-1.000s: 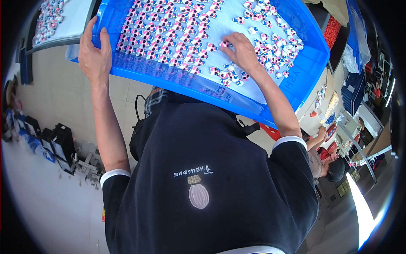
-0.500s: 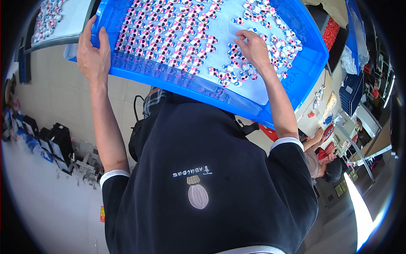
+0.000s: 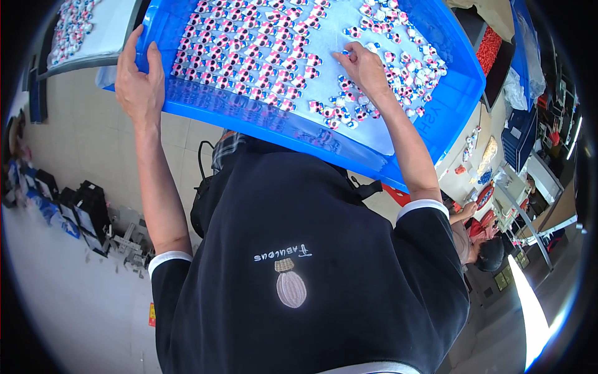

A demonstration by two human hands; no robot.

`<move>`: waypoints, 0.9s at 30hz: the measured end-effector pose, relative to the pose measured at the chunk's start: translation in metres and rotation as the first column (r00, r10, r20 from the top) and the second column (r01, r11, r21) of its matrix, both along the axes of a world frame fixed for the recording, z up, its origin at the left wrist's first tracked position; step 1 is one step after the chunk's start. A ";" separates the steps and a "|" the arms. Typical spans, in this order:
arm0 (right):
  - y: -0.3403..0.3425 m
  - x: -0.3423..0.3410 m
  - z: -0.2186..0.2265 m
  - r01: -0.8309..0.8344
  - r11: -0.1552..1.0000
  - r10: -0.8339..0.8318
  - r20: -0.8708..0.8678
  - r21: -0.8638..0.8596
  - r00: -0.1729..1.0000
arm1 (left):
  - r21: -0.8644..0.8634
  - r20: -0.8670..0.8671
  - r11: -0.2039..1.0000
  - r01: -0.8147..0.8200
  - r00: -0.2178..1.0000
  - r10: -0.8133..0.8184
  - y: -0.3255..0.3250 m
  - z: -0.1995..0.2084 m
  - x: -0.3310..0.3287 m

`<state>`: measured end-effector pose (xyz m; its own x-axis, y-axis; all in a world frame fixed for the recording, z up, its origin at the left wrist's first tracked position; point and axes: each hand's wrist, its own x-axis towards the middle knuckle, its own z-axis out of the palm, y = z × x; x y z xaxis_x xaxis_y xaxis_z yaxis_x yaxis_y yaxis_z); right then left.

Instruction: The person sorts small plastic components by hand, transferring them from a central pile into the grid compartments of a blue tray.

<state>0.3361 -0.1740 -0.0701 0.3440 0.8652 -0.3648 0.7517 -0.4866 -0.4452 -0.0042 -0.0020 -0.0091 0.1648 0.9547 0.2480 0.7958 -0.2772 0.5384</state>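
Note:
A large blue plastic tray [image 3: 458, 103] lined with white spans the top of the head view. Tidy rows of small pink, white and blue figurines with dark eyes [image 3: 249, 56] fill its left part. Looser figurines [image 3: 414, 71] lie scattered and heaped on the right. My left hand [image 3: 140, 87] is closed on the tray's left rim, thumb over the inner side. Over the bare strip between rows and heap, my right hand [image 3: 364, 65] pinches thumb and fingers together. A bit of blue shows between those fingertips, apparently one figurine, mostly covered by the fingers.
Another white-lined tray [image 3: 106, 37] with figurines stands at the upper left. Red pieces [image 3: 489, 50] fill a dark container beyond the tray's right corner. At the right, another person [image 3: 486, 249] sits working at a table with small parts. Black boxes [image 3: 84, 209] stand at the left.
My right hand has shifted slightly left and away from me, toward the rows, and a bit of blue now shows at its fingertips. My left hand keeps its hold on the rim.

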 end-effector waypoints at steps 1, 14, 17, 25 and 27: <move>-0.001 0.000 0.002 -0.002 1.000 0.002 0.001 -0.001 1.000 | 0.004 0.009 1.000 -0.001 1.000 0.001 0.000 0.000 0.001; 0.001 0.010 -0.002 -0.258 0.951 0.269 -0.050 0.170 0.962 | 0.002 0.008 1.000 -0.003 1.000 0.003 0.000 -0.001 0.000; 0.013 -0.001 -0.007 -0.126 0.985 0.149 -0.196 0.121 0.969 | 0.002 0.011 1.000 -0.005 1.000 0.005 0.000 0.000 0.001; 0.012 0.003 -0.016 -0.025 0.973 0.119 -0.403 0.231 0.907 | -0.028 0.020 1.000 -0.012 1.000 0.013 0.000 0.001 0.002; 0.001 0.010 -0.004 -0.078 0.969 0.130 -0.215 0.235 0.968 | -0.023 0.029 1.000 -0.015 0.999 0.015 0.000 0.000 0.000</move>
<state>0.3464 -0.1733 -0.0745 0.1787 0.9598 -0.2164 0.6593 -0.2800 -0.6978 -0.0044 -0.0025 -0.0093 0.1435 0.9625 0.2302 0.7837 -0.2525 0.5674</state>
